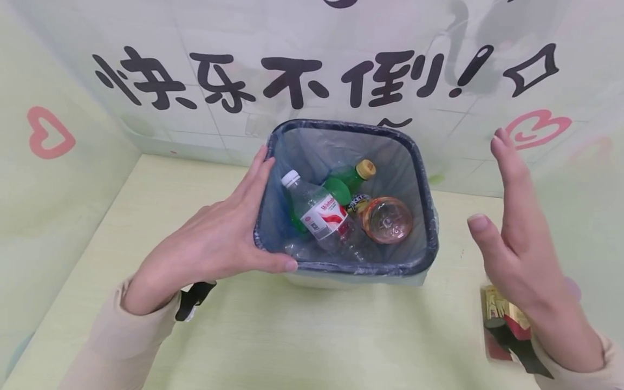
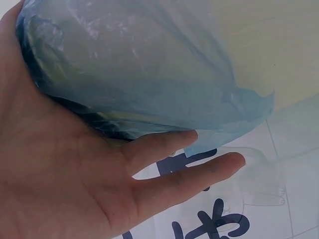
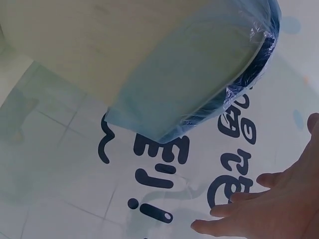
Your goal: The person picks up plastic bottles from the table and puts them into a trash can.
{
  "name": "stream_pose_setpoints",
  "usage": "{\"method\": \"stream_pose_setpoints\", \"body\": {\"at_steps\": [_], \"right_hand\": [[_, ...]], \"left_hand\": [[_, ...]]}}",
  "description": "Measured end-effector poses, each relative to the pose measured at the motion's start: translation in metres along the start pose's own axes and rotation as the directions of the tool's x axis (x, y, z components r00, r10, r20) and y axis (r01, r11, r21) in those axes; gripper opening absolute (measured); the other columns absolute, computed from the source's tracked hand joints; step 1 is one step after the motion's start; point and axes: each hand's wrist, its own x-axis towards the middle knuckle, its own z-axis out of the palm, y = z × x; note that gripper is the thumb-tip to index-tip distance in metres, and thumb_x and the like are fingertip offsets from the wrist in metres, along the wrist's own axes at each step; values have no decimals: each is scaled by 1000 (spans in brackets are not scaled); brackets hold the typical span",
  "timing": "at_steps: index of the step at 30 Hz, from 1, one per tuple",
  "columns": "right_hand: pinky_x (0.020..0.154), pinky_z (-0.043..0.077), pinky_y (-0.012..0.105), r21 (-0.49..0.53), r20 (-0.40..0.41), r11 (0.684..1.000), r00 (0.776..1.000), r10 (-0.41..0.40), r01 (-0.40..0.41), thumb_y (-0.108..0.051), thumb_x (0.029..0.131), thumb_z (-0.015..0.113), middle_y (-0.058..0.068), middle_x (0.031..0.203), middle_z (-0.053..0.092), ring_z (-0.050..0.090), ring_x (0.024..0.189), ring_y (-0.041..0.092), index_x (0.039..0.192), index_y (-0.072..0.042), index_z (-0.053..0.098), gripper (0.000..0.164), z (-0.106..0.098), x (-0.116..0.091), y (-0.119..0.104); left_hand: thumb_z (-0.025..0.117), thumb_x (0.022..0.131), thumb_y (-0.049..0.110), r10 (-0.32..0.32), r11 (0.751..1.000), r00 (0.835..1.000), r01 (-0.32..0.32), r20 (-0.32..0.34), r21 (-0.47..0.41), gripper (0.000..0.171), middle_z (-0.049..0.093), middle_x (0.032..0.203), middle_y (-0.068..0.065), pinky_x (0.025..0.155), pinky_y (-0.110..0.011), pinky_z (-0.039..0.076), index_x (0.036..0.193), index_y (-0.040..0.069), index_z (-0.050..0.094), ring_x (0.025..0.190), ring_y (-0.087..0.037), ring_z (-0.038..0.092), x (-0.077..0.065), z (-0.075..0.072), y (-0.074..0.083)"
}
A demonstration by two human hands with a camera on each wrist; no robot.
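A square trash bin (image 1: 429,216) lined with a thin bluish plastic bag (image 2: 149,94) stands on the table. Inside lie several plastic bottles: a clear bottle (image 1: 324,216) with a white cap and red-white label, a green bottle (image 1: 348,179) with a yellow cap, and an orange-tinted bottle (image 1: 388,221) with its base facing up. My left hand (image 1: 219,233) rests against the bin's left side, fingers straight and spread, thumb along the front rim. To the right of the bin, my right hand (image 1: 524,244) is held apart from it, fingers extended and holding nothing.
A small clear box (image 1: 494,309) with red and gold packets sits at the right, partly hidden beneath the right wrist. Behind the bin rises a wall (image 1: 219,32) with large black characters. The pale wooden table (image 1: 273,336) extends in front.
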Motion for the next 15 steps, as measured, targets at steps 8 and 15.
{"method": "stream_pose_setpoints", "body": {"at_steps": [8,15], "right_hand": [[121,11,37,-4,6,1000,1000,10,-10,-49,99,55,19,159,27,19,149,32,148,12,29,83,-5,-4,3],[120,10,32,-67,10,994,997,83,-82,-47,99,56,13,162,25,17,150,27,152,5,30,78,-19,-14,12]], "left_hand": [[71,61,83,-3,1000,1000,3,-8,-15,141,-27,157,22,49,-32,44,157,29,-17,99,-31,63,0,1,-1],[70,60,84,3,1000,1000,-3,-13,-11,141,-26,158,22,51,-31,46,157,29,-16,107,-33,61,0,1,0]]}}
